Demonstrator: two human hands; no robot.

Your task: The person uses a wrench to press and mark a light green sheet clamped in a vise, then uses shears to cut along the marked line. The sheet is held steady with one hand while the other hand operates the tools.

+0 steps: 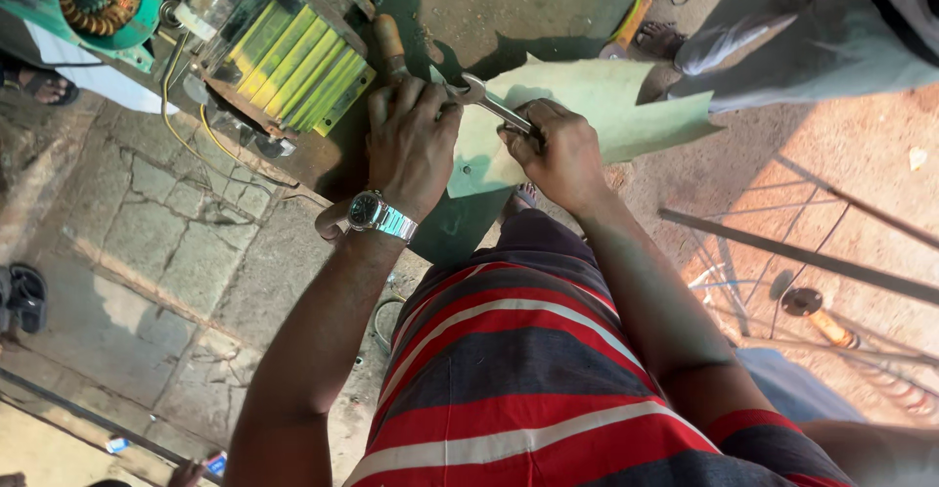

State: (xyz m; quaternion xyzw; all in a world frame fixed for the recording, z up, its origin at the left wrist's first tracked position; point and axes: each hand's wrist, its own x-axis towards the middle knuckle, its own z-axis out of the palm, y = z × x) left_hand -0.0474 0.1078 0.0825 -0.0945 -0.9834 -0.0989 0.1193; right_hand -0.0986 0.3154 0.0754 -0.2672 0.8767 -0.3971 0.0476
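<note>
A steel open-ended spanner [492, 105] lies across a pale green sheet of stiff paper [597, 106] on the dark green bench [460, 8], near its front edge. The right hand [558, 152] is clamped around the spanner's shank. The left hand [411, 142], wearing a silver wristwatch [377, 213], presses fingers together beside the spanner's jaw. A yellow-green laminated motor core [293, 62] sits at the bench's left edge.
</note>
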